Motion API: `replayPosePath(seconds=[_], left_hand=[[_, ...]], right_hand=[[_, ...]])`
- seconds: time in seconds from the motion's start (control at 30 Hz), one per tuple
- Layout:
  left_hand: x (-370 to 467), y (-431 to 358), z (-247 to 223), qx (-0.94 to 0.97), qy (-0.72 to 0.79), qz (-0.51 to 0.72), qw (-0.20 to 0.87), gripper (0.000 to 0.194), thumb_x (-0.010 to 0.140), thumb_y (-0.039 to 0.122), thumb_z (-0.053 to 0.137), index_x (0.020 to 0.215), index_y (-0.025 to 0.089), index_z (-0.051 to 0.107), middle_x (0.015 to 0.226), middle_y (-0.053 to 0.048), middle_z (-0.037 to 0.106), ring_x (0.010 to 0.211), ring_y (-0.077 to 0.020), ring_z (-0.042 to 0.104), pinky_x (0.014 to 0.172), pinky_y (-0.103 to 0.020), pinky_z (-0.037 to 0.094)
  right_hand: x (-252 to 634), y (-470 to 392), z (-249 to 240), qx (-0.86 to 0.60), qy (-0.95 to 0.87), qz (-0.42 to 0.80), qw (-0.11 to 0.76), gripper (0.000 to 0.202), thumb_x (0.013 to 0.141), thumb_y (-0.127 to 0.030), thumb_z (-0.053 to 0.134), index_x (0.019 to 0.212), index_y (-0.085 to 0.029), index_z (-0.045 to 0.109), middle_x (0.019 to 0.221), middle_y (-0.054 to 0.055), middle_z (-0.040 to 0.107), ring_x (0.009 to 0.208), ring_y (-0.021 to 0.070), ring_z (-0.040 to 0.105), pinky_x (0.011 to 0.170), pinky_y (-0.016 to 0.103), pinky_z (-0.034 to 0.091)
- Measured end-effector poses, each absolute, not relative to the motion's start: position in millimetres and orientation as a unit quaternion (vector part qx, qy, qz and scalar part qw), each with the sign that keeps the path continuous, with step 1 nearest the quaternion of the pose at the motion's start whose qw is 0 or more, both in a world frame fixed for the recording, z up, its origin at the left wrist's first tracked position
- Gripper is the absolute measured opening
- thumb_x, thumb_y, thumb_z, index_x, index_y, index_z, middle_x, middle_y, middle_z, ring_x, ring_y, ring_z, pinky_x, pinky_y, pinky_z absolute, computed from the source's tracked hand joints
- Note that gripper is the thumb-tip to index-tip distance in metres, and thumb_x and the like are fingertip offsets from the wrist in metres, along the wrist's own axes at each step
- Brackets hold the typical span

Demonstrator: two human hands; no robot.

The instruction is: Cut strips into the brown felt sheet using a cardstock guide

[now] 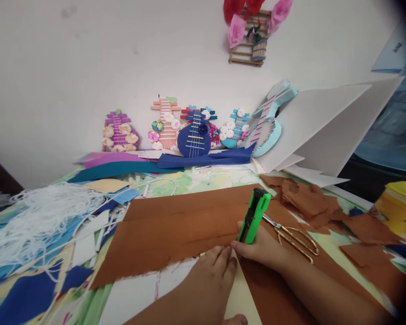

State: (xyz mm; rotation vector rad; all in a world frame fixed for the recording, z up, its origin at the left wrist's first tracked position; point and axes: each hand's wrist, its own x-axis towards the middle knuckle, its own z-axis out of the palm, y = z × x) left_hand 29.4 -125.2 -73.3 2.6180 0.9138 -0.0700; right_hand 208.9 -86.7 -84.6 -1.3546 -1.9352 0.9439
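Head view: gripped a green cutter over brown paper

Could not read the blurred marks on the pale label. Held the green-and-black cutter tilted in the closed right hand, just beside the left hand's fingertips. Laid the left hand open and flat, partly over a cream strip. Saw creased brown paper, ragged along the near edge, reaching beyond both hands.
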Motion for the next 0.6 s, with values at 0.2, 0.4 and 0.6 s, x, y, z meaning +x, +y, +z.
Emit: replayPosePath(seconds=[0.2, 0.4, 0.6], left_hand=[[29.0, -125.3, -74.0, 0.934, 0.316, -0.016, 0.166, 0.078, 0.078, 0.056, 0.041, 0.131, 0.001, 0.025, 0.134, -0.022, 0.023, 0.121, -0.0350, 0.022, 0.098, -0.046, 0.019], [29.6, -123.7, -75.6, 0.937, 0.310, -0.019, 0.159, 0.079, 0.077, 0.056, 0.042, 0.131, 0.002, 0.024, 0.135, -0.021, 0.021, 0.122, -0.0343, 0.021, 0.098, -0.045, 0.018], [29.4, -124.7, -77.4, 0.933, 0.317, -0.026, 0.167, 0.078, 0.078, 0.056, 0.040, 0.132, 0.004, 0.022, 0.137, -0.019, 0.015, 0.123, -0.0339, 0.017, 0.099, -0.046, 0.016]], right_hand=[[208.6, -91.0, -83.7, -0.490, -0.740, 0.362, 0.284, 0.033, 0.064, -0.035, 0.057, 0.057, -0.020, 0.029, 0.053, -0.007, 0.028, 0.048, 0.0069, 0.029, 0.042, 0.021, 0.022], [210.6, -93.4, -82.5, -0.475, -0.749, 0.377, 0.269, 0.034, 0.063, -0.037, 0.057, 0.057, -0.021, 0.028, 0.051, -0.007, 0.030, 0.046, 0.0070, 0.031, 0.040, 0.020, 0.023], [218.1, -91.3, -87.2, -0.423, -0.782, 0.359, 0.284, 0.029, 0.064, -0.037, 0.056, 0.059, -0.020, 0.034, 0.055, -0.005, 0.038, 0.051, 0.0089, 0.037, 0.043, 0.019, 0.028]])
